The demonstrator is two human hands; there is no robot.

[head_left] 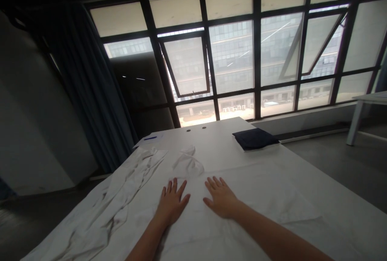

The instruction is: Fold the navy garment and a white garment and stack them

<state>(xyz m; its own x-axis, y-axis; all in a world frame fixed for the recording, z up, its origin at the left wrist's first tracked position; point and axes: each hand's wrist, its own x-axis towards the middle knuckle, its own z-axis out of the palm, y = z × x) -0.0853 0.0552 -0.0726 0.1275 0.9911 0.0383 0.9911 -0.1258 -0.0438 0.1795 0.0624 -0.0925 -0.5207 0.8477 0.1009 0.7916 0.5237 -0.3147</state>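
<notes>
Just past the left hand point(171, 203) and right hand point(220, 198) lies crumpled white cloth point(188, 162)

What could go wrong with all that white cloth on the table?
Maybe a few things. If the left hand slides, it could drag the sheet and bunch it up. The wrinkled cloth lies near the edge of the table, so it might slip off. The blue pen could roll and mark the white cloth.
</notes>
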